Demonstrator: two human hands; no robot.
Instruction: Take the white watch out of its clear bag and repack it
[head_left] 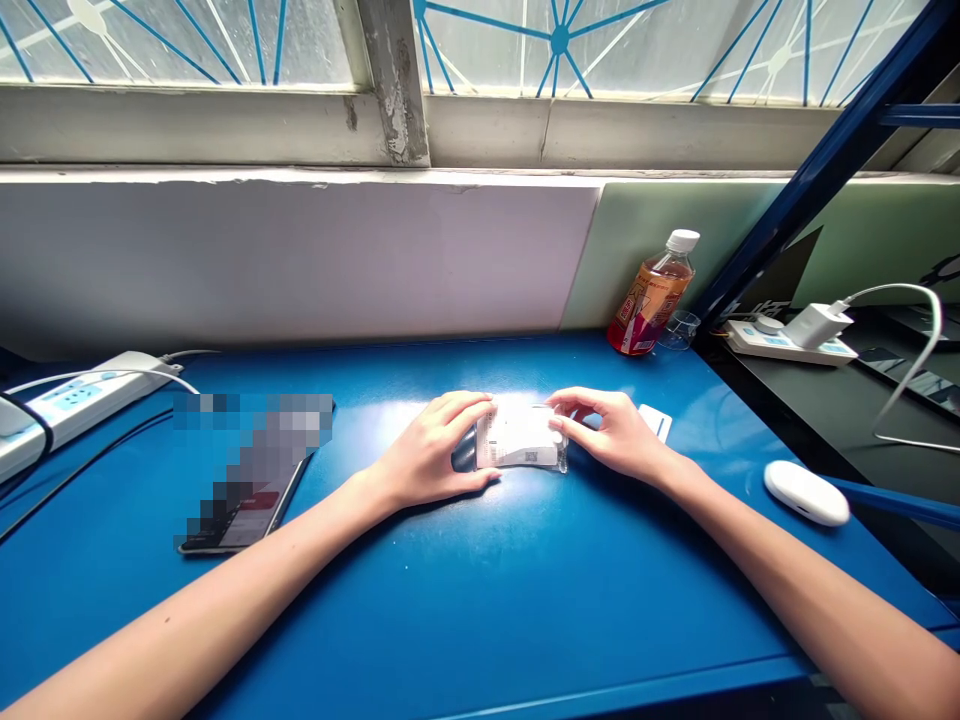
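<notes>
A small plastic packet [517, 438] with a white printed label lies on the blue tabletop [480, 590], bright glare washing out its upper part. My left hand [431, 450] grips the packet's left end, fingers at the top edge and thumb at the bottom edge. At the upper right corner, my right hand [604, 425] pinches the packet between thumb and fingers. Just behind my right hand lies a white card-like piece [655, 423], partly hidden by it.
A phone [259, 500] lies left of my left forearm, near a white power strip [82, 400] with cables. A drink bottle [652, 295] stands at the back right by a blue frame post [795, 190]. A white oval case [806, 492] sits near the right edge.
</notes>
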